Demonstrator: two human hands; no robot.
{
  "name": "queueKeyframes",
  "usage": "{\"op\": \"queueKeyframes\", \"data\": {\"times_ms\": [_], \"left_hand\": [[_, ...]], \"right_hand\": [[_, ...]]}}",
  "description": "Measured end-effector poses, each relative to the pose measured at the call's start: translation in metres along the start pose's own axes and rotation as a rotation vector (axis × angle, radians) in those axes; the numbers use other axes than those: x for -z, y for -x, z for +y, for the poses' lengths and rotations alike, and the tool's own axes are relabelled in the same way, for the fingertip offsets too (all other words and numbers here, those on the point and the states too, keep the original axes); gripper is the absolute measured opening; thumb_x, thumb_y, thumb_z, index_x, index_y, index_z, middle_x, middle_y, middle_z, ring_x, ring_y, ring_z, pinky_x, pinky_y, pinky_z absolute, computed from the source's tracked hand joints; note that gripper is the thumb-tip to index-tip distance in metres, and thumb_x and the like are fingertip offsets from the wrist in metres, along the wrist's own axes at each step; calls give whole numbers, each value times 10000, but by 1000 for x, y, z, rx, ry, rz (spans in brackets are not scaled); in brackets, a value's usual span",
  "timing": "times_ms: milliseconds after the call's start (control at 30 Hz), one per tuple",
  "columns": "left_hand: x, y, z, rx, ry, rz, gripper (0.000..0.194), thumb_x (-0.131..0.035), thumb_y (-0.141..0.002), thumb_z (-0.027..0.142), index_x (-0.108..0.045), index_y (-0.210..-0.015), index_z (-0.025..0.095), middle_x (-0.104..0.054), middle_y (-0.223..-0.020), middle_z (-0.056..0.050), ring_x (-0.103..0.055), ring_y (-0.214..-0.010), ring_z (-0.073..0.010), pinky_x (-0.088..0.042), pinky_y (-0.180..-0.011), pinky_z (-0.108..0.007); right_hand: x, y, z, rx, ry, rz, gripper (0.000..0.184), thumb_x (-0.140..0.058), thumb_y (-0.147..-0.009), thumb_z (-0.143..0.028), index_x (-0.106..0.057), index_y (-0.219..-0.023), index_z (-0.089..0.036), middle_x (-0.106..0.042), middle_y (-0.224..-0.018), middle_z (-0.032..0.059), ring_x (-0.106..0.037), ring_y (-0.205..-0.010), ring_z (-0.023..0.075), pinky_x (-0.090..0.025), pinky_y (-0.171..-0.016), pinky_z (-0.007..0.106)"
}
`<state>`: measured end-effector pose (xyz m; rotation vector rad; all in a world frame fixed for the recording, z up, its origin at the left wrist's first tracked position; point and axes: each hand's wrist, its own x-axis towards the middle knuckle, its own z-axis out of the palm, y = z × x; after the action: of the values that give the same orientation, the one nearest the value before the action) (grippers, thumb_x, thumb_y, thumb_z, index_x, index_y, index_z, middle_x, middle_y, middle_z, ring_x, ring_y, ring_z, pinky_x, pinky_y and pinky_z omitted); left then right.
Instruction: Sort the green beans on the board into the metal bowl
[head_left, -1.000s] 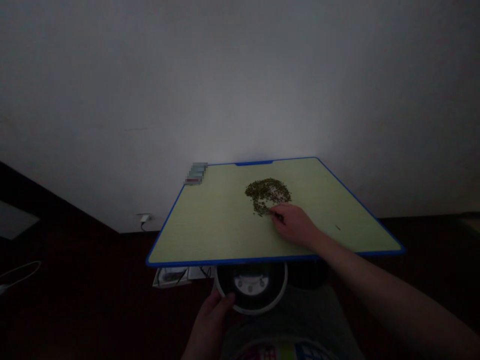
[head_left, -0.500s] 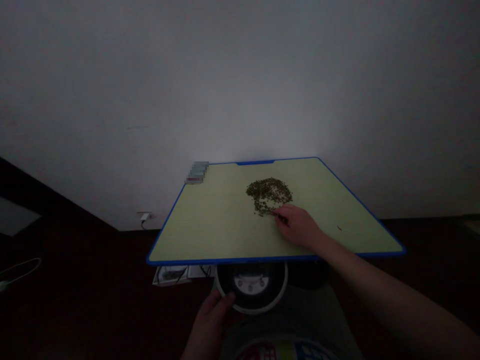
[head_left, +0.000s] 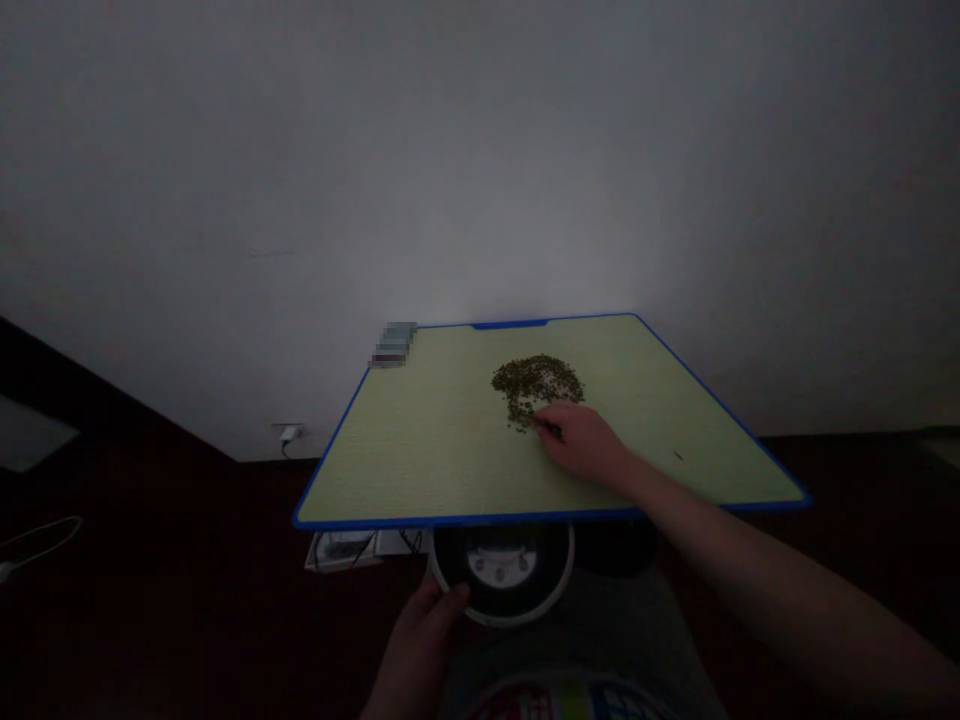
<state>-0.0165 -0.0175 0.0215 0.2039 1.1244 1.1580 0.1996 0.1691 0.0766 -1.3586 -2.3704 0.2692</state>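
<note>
On the pale green tabletop (head_left: pixel 420 450) lies a spread of small brownish-green grains (head_left: pixel 529 378), possibly dried beans or seeds. My right hand (head_left: pixel 577 438) is at the near edge of this spread, its fingers pinched together low over the board. Whatever sits in the pinch is too small and dark to name. Below the table's front edge, my left hand (head_left: pixel 429 620) grips the rim of a round bowl (head_left: pixel 517 612), with the thumb over the rim. The bowl is dark inside with a pale, patterned bottom.
A blue edge (head_left: pixel 525 519) runs round the tabletop. At its back left corner is a blurred-out item (head_left: pixel 394 345). A small reddish sliver (head_left: pixel 678 456) lies at the right. Under the table stands a white box (head_left: pixel 341 548) with cables. A wall (head_left: pixel 480 170) rises behind.
My right hand has moved slightly left along the near edge of the grains, fingers still pinched. My left hand and the bowl have stayed in place.
</note>
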Motion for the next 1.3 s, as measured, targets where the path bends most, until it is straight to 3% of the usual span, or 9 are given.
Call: {"op": "queueKeyframes", "data": {"times_ms": [267, 500, 1300], "left_hand": [[2, -1, -3, -16, -15, -3, 394, -828, -640, 261, -756, -1001, 121, -816, -915, -159, -740, -960, -366, -552, -865, -454], [1, 0, 1, 7, -20, 15, 347, -810, -669, 240, -747, -991, 129, -819, -873, -138, -745, -954, -344, -558, -837, -416], [-1, 2, 3, -29, -81, 13, 292, -799, -670, 281, -753, -923, 142, -819, -931, -128, -727, -1007, -339, -534, -891, -416]], "right_hand": [[0, 0, 1, 70, -142, -41, 214, -558, -844, -114, -736, -960, -139, -704, -886, 87, -606, -799, 183, -433, -735, 293], [-1, 12, -14, 134, -256, -95, 210, -565, -823, -71, -734, -928, -138, -700, -874, 75, -607, -793, 165, -440, -742, 283], [0, 51, -44, 334, -362, -199, 186, -548, -856, -128, -720, -924, -148, -651, -821, 60, -590, -764, 157, -443, -705, 271]]}}
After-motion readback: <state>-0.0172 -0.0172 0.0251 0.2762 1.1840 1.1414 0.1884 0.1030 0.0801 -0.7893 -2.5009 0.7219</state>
